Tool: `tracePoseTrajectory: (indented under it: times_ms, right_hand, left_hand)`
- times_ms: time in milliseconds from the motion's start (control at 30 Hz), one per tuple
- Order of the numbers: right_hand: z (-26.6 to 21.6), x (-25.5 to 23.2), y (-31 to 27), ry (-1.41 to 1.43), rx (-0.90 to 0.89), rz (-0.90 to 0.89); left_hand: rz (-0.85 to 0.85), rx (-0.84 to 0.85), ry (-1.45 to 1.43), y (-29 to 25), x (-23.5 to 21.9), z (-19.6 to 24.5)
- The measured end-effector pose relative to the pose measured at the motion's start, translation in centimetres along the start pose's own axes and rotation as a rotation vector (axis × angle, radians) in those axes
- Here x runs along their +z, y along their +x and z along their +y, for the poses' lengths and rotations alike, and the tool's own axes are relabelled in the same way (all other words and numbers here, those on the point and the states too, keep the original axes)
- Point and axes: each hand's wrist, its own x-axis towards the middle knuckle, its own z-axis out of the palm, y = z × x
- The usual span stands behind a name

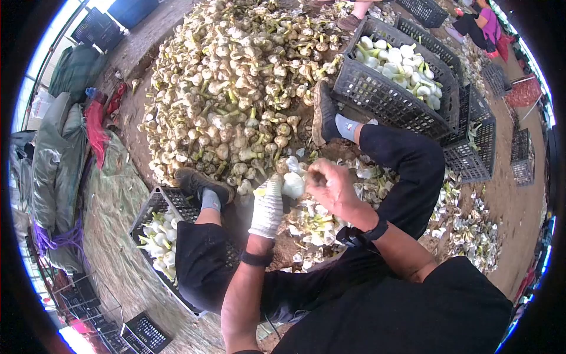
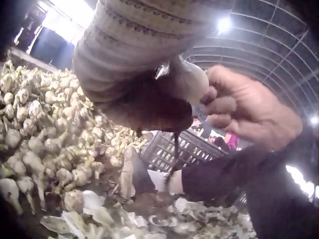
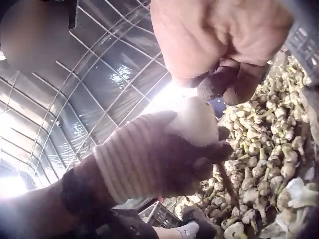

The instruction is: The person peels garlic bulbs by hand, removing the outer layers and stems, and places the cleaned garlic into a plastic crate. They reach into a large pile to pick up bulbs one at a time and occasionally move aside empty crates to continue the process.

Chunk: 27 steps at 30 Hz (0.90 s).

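In a white knitted glove, my left hand (image 1: pixel 267 209) grips a pale, peeled-looking garlic bulb (image 1: pixel 293 185). The left wrist view shows the bulb (image 2: pixel 192 82) jutting from the glove's far side. From below that hand hangs a thin dark strip (image 2: pixel 175 154). Bare and with dark-stained fingers, my right hand (image 1: pixel 335 187) is curled, its fingertips right at the bulb. In the right wrist view these curled fingers (image 3: pixel 217 84) sit just over the bulb (image 3: pixel 197 122), and no separate thing shows between them. Both hands are between the knees, over garlic skins (image 1: pixel 318 224).
Ahead rises a large heap of unpeeled garlic (image 1: pixel 224 88). A black crate (image 1: pixel 383 97) of white bulbs stands beyond the right foot, more crates behind it. Another crate (image 1: pixel 141 215) with trimmed bulbs is beside the left leg. Another person (image 1: pixel 486 26) sits at the far right.
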Motion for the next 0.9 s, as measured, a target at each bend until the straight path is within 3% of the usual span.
tracePoseTrajectory:
  times_ms: [67, 133, 200, 267, 333, 367, 433, 467, 533, 600, 667, 700, 733, 800, 900]
  right_hand:
    - [2.7, 0.0, 0.0, -0.226, 0.038, 0.157]
    - [4.8, -1.3, -0.4, -0.358, 0.132, 0.122]
    - [5.3, -1.7, -0.9, -0.296, 0.217, 0.017]
    - [1.9, -2.2, -0.7, -0.196, 0.324, -0.036]
    - [-1.9, -2.3, -0.1, 0.192, 0.489, -0.130]
    - [-2.1, -1.7, 0.0, 0.194, 0.491, -0.124]
    - [-2.2, -0.8, 0.1, -0.071, 0.073, -0.139]
    - [-1.7, -0.7, 0.0, -0.070, 0.077, -0.135]
    - [-0.7, -0.3, 0.1, -0.013, -0.095, -0.137]
    - [-0.6, -0.1, -0.2, 0.061, -0.034, -0.130]
    - [0.4, -0.5, -0.4, 0.007, 0.252, -0.169]
    - [0.6, -1.0, -0.2, 0.227, 0.251, -0.183]
    - [0.4, -0.9, -0.4, 0.224, 0.252, -0.184]
    - [-1.3, -0.9, -0.9, -0.012, 0.110, -0.038]
    - [-1.1, -0.3, -1.0, -0.073, -0.028, -0.040]
  left_hand:
    - [-0.154, 0.016, -0.138, -0.6, 0.3, 0.7]
    - [-0.068, 0.159, -0.256, -1.2, 1.1, 2.0]
    - [-0.072, 0.151, -0.230, -1.9, 0.7, 3.4]
    - [-0.055, 0.137, -0.168, -1.8, 0.6, 3.6]
    - [-0.041, 0.127, -0.107, -1.7, 0.9, 3.4]
    - [-0.029, 0.203, -0.086, -1.4, 1.2, 2.9]
    - [0.013, 0.326, -0.070, -1.3, 2.2, 2.3]
    - [0.009, 0.323, -0.067, -1.5, 1.9, 2.3]
    - [-0.048, 0.182, -0.106, -1.8, 0.9, 2.5]
    - [-0.057, 0.183, -0.152, -1.7, 0.8, 2.3]
    - [-0.071, 0.194, -0.240, -1.8, 1.3, 2.5]
    - [-0.074, 0.194, -0.240, -1.7, 1.3, 2.8]
    - [-0.069, 0.195, -0.182, -1.7, 1.3, 3.1]
    - [-0.061, 0.189, -0.126, -1.7, 1.2, 2.9]
    - [-0.028, 0.231, -0.023, -1.8, 1.6, 3.1]
